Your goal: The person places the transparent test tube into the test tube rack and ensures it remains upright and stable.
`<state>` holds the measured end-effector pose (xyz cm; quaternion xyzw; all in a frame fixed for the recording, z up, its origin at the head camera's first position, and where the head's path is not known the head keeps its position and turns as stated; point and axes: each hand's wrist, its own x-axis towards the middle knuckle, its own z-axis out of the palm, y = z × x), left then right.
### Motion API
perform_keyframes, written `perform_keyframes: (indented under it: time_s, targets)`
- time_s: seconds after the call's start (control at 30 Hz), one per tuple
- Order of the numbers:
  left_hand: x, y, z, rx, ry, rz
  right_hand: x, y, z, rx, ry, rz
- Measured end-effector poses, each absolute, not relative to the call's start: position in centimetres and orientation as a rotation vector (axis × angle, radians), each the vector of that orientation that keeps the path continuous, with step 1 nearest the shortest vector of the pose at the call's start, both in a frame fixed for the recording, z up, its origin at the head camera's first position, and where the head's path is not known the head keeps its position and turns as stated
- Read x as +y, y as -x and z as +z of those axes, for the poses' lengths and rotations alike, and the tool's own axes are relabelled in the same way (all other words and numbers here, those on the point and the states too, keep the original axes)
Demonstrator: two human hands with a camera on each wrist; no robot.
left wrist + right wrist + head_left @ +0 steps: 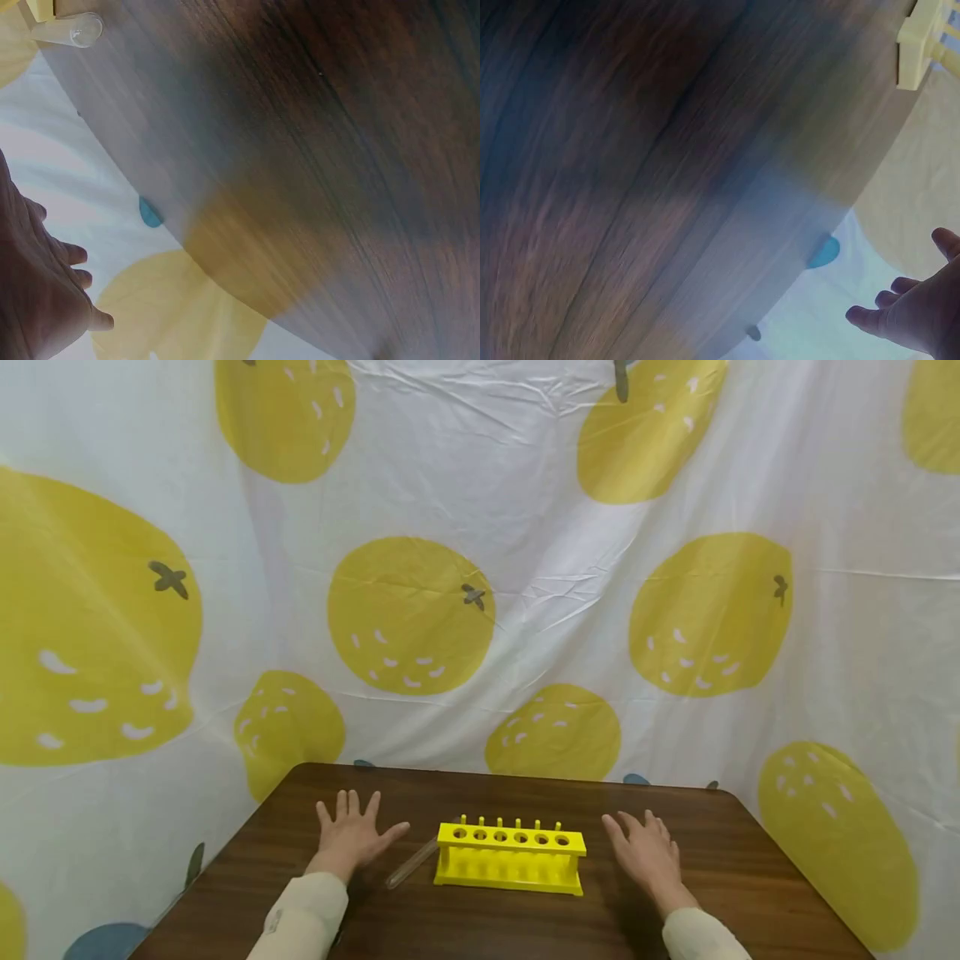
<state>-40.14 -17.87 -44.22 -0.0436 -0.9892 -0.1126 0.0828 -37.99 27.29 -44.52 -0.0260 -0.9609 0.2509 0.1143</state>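
Between outspread left hand (350,837) and relaxed right hand (647,854), a tube (412,864) lies beside an empty rack (510,847).

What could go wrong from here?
The clear, round-ended test tube lies loose on the dark brown wood-grained table near the bare, spread left hand; a nudge could roll it. In the head view, its far part passes behind the yellow six-hole rack, so sliding that rack might knock the tube.
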Motion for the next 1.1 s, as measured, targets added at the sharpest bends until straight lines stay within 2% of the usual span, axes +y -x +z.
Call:
perform_keyframes:
  time_s: [0.57, 0.77, 1.1]
  targets:
    - [-17.5, 40.2, -43.9, -2.954, 0.131, -0.282, 25.4, 37.3, -43.8, -2.635, 0.101, 1.041]
    - [-17.4, 40.3, -44.1, -2.949, 0.141, -0.278, 24.3, 36.7, -43.6, -2.583, 0.184, 1.311]
    - [-17.1, 40.5, -44.2, -2.951, 0.149, -0.301, 22.8, 36.5, -44.3, -2.506, 0.274, 1.515]
